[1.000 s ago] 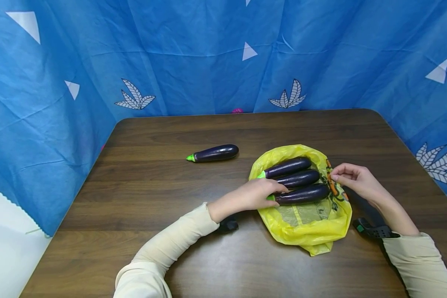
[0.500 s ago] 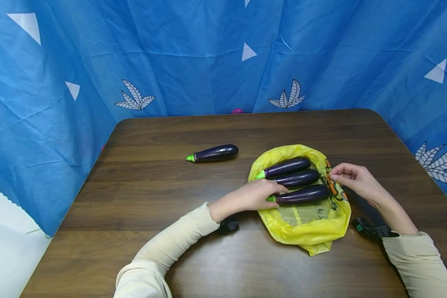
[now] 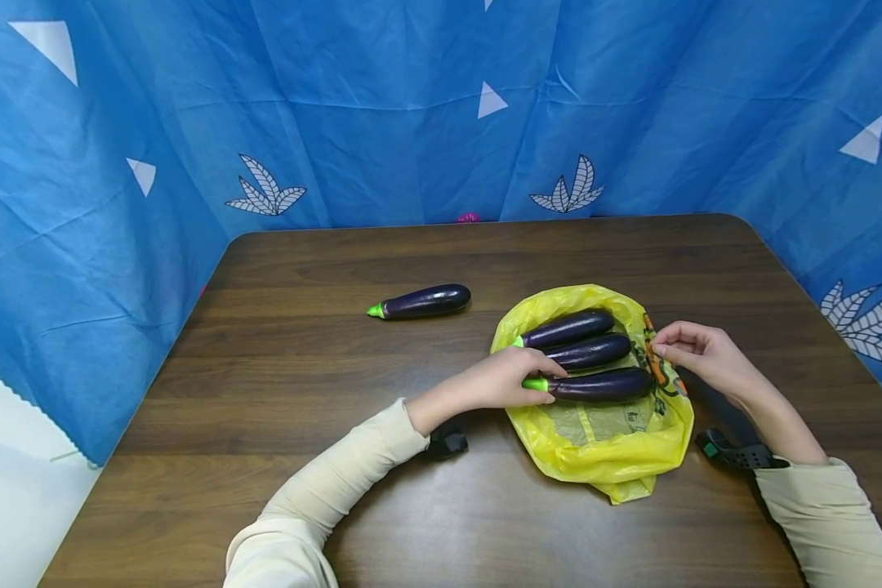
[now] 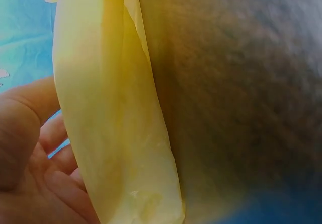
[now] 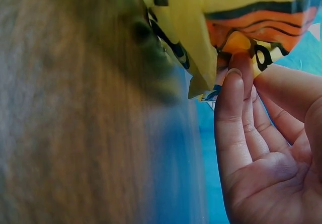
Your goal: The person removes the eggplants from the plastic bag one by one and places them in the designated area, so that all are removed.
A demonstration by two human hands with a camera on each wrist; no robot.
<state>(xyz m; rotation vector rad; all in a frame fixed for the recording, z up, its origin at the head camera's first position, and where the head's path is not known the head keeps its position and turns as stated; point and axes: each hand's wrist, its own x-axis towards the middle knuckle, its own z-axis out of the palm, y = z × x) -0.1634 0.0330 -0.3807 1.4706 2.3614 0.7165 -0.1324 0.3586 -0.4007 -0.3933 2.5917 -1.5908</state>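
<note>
My left hand (image 3: 510, 380) reaches over the near-left rim of a yellow plastic bag (image 3: 595, 465), thumb and fingers around the neck of the nearest eggplant (image 3: 606, 385). That eggplant's green stem shows between them. Two more eggplants, a middle one (image 3: 595, 351) and a far one (image 3: 569, 328), lie beside it inside the bag, stems toward the left. On the bag's right side, my right hand (image 3: 706, 359) pinches the printed rim between thumb and fingers. The left wrist view shows the bag's yellow wall (image 4: 115, 108) hiding the fingertips of the left hand (image 4: 35, 153).
Another eggplant (image 3: 426, 302) lies on the brown wooden table (image 3: 301, 351), left of the bag and farther back. A blue patterned curtain (image 3: 412, 106) hangs behind the table. Black wrist devices, such as the right one (image 3: 738, 453), sit at both wrists.
My left hand has shifted slightly left and away from me. The nearest eggplant's stem end has moved up with it, and its round end slid slightly right. My right hand stays put.
</note>
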